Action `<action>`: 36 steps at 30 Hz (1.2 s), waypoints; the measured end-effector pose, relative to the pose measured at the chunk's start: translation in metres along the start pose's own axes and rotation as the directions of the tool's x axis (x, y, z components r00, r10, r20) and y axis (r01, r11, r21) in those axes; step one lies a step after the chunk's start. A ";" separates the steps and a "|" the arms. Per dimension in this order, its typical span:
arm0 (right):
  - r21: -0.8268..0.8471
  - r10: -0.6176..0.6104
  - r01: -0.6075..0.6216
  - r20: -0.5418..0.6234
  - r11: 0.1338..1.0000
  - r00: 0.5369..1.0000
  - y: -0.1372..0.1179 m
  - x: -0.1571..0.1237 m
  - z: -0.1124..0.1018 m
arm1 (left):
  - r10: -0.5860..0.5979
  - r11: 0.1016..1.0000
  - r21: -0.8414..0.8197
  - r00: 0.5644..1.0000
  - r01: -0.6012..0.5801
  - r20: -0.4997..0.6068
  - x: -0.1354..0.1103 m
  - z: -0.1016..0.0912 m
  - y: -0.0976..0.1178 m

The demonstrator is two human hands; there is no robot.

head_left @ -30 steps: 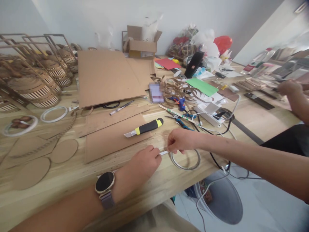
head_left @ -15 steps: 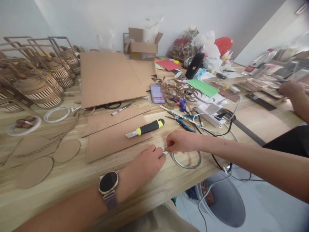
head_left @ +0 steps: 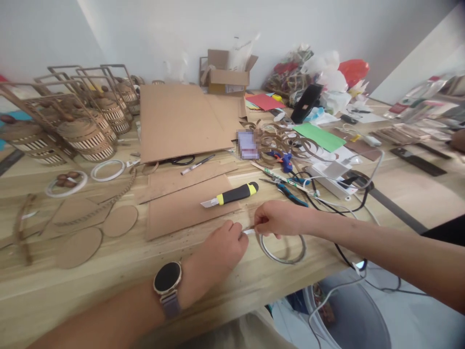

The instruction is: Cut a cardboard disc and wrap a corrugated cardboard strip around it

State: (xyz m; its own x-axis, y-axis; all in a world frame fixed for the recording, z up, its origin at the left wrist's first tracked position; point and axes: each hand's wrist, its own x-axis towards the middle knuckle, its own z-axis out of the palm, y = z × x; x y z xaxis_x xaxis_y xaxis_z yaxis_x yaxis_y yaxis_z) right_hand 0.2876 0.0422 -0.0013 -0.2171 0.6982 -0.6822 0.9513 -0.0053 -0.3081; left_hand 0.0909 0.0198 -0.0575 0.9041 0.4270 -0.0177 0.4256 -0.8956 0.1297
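My left hand (head_left: 221, 248), with a watch on its wrist, lies on the wooden table (head_left: 90, 286) and pinches the end of a thin white strip (head_left: 249, 231). My right hand (head_left: 276, 219) pinches the same strip just to the right. The strip runs from a thin tape ring (head_left: 284, 248) lying flat under my right hand. A yellow-and-black utility knife (head_left: 232, 195) rests on a cardboard piece (head_left: 181, 207) just beyond my hands, its blade pointing left.
Large cardboard sheets (head_left: 181, 121), cardboard discs (head_left: 78, 246) and woven cardboard baskets (head_left: 85, 138) lie to the left and back. Cables, pliers (head_left: 290, 192), curled strips and coloured paper crowd the right. A bin (head_left: 348, 310) stands below the table's edge. Another person's hand (head_left: 458, 140) shows at far right.
My two hands have drawn closer together along the strip. The view has shifted a little, so everything sits further right in the picture.
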 end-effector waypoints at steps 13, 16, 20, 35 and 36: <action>-0.276 -0.074 0.013 -0.210 0.961 0.975 -0.009 0.001 0.012 | -0.029 0.999 0.037 0.999 0.030 -0.037 -0.003 0.003 -0.003; -0.307 -0.086 0.010 -0.235 0.952 0.968 -0.009 -0.003 0.017 | -0.029 0.999 0.034 0.998 0.031 -0.054 -0.003 0.005 -0.004; -0.349 -0.086 -0.003 -0.239 0.937 0.967 -0.011 -0.007 0.022 | -0.021 0.999 0.034 0.998 0.024 -0.065 -0.003 0.007 -0.005; -0.497 -0.168 -0.030 -0.349 0.867 0.922 -0.003 -0.004 0.025 | -0.033 0.998 0.045 0.996 0.037 -0.081 -0.016 -0.014 -0.008; -0.499 -0.220 0.006 -0.372 0.866 0.902 0.001 -0.003 0.025 | -0.071 0.996 0.045 0.993 0.075 -0.093 -0.022 -0.021 -0.013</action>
State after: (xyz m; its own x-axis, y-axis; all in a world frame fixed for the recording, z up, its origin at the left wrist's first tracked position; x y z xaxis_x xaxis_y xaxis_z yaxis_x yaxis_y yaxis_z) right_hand 0.2834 0.0223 -0.0162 -0.3238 0.8971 -0.3005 0.9323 0.3567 0.0603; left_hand 0.0645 0.0245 -0.0382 0.8641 0.4990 0.0654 0.4936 -0.8657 0.0831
